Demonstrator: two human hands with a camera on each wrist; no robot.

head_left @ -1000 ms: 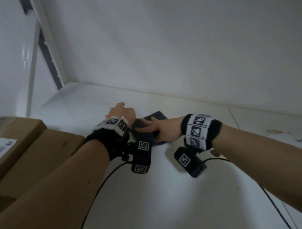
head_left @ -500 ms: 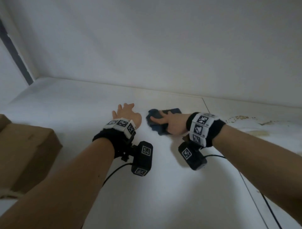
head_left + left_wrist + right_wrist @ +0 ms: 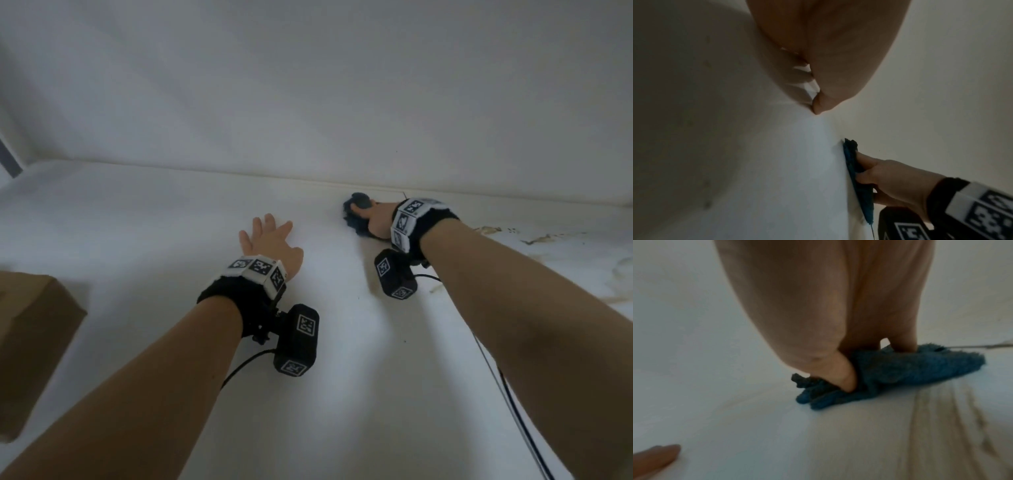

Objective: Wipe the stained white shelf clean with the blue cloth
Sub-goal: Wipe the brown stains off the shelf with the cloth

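Note:
The white shelf (image 3: pixel 137 240) carries brownish stains (image 3: pixel 548 238) at its right end. My right hand (image 3: pixel 375 219) grips the bunched blue cloth (image 3: pixel 354 214) against the shelf, close to the back wall. In the right wrist view the thumb digs into the cloth (image 3: pixel 910 369), and faint brown streaks (image 3: pixel 941 418) run beside it. The left wrist view shows the cloth (image 3: pixel 857 178) flattened under the right hand (image 3: pixel 896 183). My left hand (image 3: pixel 270 243) lies flat on the shelf with fingers spread, a hand's width left of the cloth, holding nothing.
A brown cardboard box (image 3: pixel 30 342) sits on the shelf at the near left. The white back wall (image 3: pixel 308 102) rises just behind the cloth. Black cables (image 3: pixel 513 411) trail from both wrist cameras along the shelf.
My right hand has slid the cloth back and to the right, bunching it near the wall. The left hand let go of the cloth and now lies flat. The view has turned right.

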